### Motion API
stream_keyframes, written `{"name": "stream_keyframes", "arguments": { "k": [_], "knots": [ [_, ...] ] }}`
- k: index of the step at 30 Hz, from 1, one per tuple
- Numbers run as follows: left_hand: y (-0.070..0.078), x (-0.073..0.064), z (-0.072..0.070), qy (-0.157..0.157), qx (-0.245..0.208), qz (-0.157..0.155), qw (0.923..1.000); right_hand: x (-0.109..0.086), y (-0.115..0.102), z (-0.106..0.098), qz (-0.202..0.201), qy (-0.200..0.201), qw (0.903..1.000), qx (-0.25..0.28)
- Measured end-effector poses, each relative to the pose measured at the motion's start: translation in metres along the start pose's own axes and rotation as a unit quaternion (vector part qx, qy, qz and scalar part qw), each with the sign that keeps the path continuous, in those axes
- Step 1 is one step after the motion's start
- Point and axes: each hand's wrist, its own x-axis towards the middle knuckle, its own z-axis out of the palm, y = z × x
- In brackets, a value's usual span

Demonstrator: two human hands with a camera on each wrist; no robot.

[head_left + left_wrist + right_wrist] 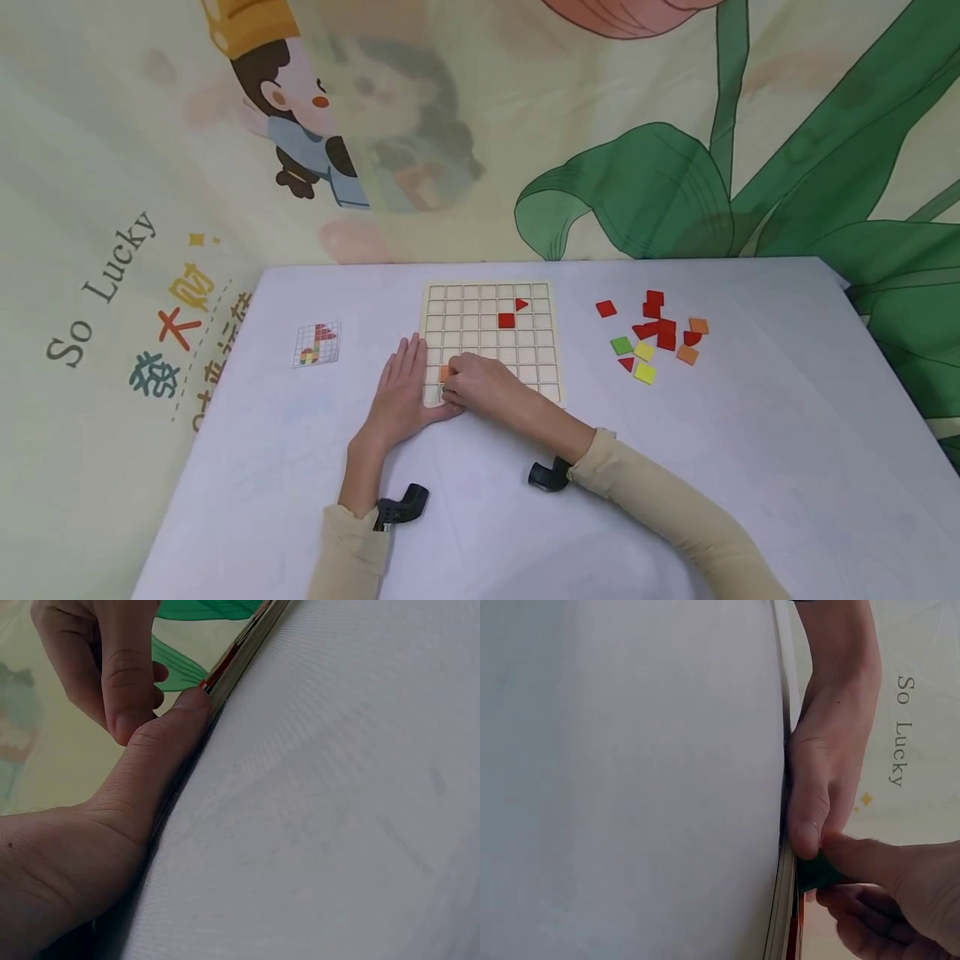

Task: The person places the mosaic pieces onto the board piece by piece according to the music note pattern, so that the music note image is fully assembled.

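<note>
A pale wooden grid board [480, 287] lies on the table. My left hand [397, 392] rests along its left edge with straight fingers, the thumb reaching over the front left corner. Over that same corner, my right hand [487, 387] pinches a small green tile [817, 874] between thumb and fingers, close to the left thumb. An orange tile [445, 373] sits just beyond the right fingertips, partly covered by them. Farther up the board are a red square tile [506, 320] and a red triangular tile [521, 305].
Right of the board, several loose red, orange, yellow and green tiles lie scattered, among them a yellow tile [644, 374] and a green tile [622, 345]. A printed pattern card [316, 344] lies to the left. Behind the white table [750, 467] hangs a patterned cloth [465, 233].
</note>
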Motion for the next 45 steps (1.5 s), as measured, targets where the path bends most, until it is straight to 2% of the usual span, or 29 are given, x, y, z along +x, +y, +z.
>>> {"name": "stream_keyframes", "arguments": {
  "k": [5, 13, 19, 28, 37, 42, 45],
  "knots": [
    [0.000, 0.000, 0.000, 0.004, 0.003, 0.001, 1.0000, 0.000, 0.000, 0.001, 0.004, -0.019, 0.9997, 0.017],
    [-0.001, 0.001, 0.001, -0.004, -0.001, -0.002, 1.0000, 0.003, 0.000, 0.004, 0.051, -0.021, 0.9976, 0.041],
    [-0.001, 0.003, 0.001, -0.003, -0.003, -0.002, 1.0000, 0.006, 0.000, 0.003, 0.067, -0.033, 0.9954, 0.060],
    [-0.002, 0.005, 0.002, -0.010, -0.001, -0.009, 0.9999, 0.004, 0.005, 0.003, 0.044, -0.027, 0.9956, 0.078],
    [-0.003, 0.006, 0.003, -0.011, -0.009, -0.012, 0.9998, 0.003, 0.008, -0.009, 0.027, -0.087, 0.9936, 0.067],
    [-0.004, 0.006, 0.004, -0.014, -0.008, -0.015, 0.9998, 0.000, 0.011, -0.013, 0.007, -0.099, 0.9936, 0.055],
    [-0.003, 0.006, 0.004, -0.010, -0.010, -0.013, 0.9998, -0.004, 0.016, -0.022, 0.016, -0.091, 0.9936, 0.065]
  ]
}}
